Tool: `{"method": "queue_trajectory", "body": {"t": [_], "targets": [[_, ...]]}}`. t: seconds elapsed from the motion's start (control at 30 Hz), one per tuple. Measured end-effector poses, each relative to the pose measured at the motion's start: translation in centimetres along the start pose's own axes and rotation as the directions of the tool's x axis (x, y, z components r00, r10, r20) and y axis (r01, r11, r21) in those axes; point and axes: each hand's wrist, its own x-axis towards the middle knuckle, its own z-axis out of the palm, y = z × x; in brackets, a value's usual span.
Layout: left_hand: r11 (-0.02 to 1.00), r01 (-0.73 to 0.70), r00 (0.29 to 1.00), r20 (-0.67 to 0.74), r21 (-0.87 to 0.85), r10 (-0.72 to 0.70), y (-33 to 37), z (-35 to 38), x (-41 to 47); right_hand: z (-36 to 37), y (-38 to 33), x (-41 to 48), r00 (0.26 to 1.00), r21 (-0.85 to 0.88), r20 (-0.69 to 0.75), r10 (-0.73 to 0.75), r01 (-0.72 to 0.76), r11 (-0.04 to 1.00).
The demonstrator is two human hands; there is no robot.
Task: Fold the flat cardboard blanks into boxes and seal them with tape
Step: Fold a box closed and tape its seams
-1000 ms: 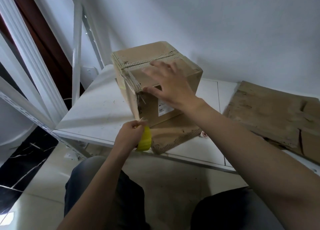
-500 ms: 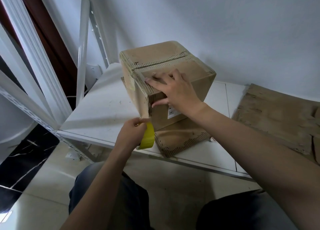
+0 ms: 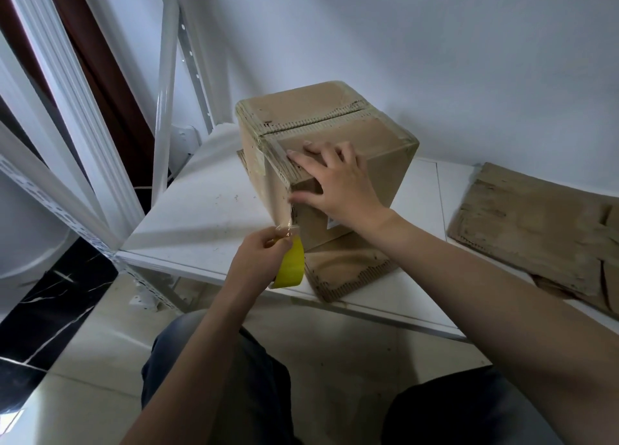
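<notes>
Clearly, the box looks worn — flap edges frayed.

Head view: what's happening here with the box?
A person is taping a box on the shelf. The right hand presses flat on the box's near top corner. The left hand grips a yellow tape roll just below, with clear tape stretched from that corner down to it. The top flaps are closed. A flat blank lies to the right.
</notes>
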Motion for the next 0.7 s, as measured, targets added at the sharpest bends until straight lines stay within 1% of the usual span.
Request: {"method": "queue_trajectory", "body": {"t": [0.07, 0.13, 0.17, 0.2, 0.23, 0.27, 0.3, 0.33, 0.37, 0.4, 0.43, 0.5, 0.53, 0.57, 0.7], "targets": [[0.999, -0.033, 0.999, 0.023, 0.017, 0.033, -0.1, 0.1, -0.5, 0.2, 0.4, -0.4, 0.999, -0.064, -0.013, -0.044, 0.043, 0.997], [0.998, -0.065, 0.997, 0.045, 0.017, 0.065, 0.3, 0.3, -1.2, 0.0, 0.4, -0.6, 0.999, -0.114, 0.006, -0.051, 0.052, 0.992], [0.997, -0.072, 0.996, 0.047, 0.026, 0.071, 0.7, 0.4, -1.6, -0.2, 0.5, -0.7, 0.999, -0.113, 0.033, -0.042, 0.046, 0.993], [0.997, -0.077, 0.996, 0.051, 0.030, 0.076, 1.0, 0.5, -2.0, -0.5, 0.4, -0.7, 0.997, -0.070, 0.066, -0.034, 0.039, 0.997], [0.996, -0.083, 0.995, 0.057, 0.039, 0.081, 1.3, 0.7, -2.3, -1.1, 0.4, -0.7, 0.994, 0.040, 0.104, -0.029, 0.025, 0.999], [0.995, -0.090, 0.994, 0.064, 0.035, 0.088, 1.6, 0.9, -2.8, -2.3, 0.5, -0.8, 0.992, 0.220, 0.127, -0.025, -0.003, 0.976], [0.995, -0.095, 0.993, 0.076, 0.034, 0.092, 2.0, 1.1, -3.2, -3.5, 0.8, -1.0, 0.993, 0.433, 0.118, -0.010, -0.043, 0.900], [0.994, -0.105, 0.991, 0.088, 0.036, 0.101, 2.3, 1.3, -3.7, -4.8, 1.1, -1.5, 0.997, 0.609, 0.080, 0.020, -0.064, 0.790], [0.991, -0.125, 0.988, 0.098, 0.047, 0.120, 2.6, 1.5, -4.2, -6.0, 1.3, -2.3, 0.998, 0.704, 0.034, 0.055, -0.064, 0.707], [0.988, -0.145, 0.984, 0.110, 0.046, 0.139, 2.9, 1.7, -4.6, -7.0, 1.4, -3.5, 0.998, 0.721, 0.012, 0.067, -0.055, 0.691], [0.985, -0.165, 0.980, 0.125, 0.045, 0.158, 3.2, 2.0, -5.1, -7.7, 1.5, -4.9, 0.998, 0.701, 0.031, 0.050, -0.057, 0.711], [0.974, -0.220, 0.966, 0.152, 0.053, 0.210, 3.8, 2.4, -5.9, -8.2, 1.2, -7.6, 0.986, 0.611, 0.170, -0.001, -0.104, 0.784], [0.965, -0.254, 0.957, 0.164, 0.064, 0.241, 4.2, 2.7, -6.3, -8.2, 1.1, -8.8, 0.976, 0.570, 0.218, -0.006, -0.122, 0.813], [0.956, -0.285, 0.947, 0.175, 0.073, 0.269, 4.5, 3.0, -6.8, -8.2, 1.1, -9.8, 0.974, 0.558, 0.227, 0.013, -0.141, 0.818], [0.925, -0.369, 0.915, 0.209, 0.088, 0.345, 5.7, 4.1, -9.0, -10.0, 0.9, -13.1, 0.978, 0.657, 0.089, 0.187, -0.199, 0.728]]}}
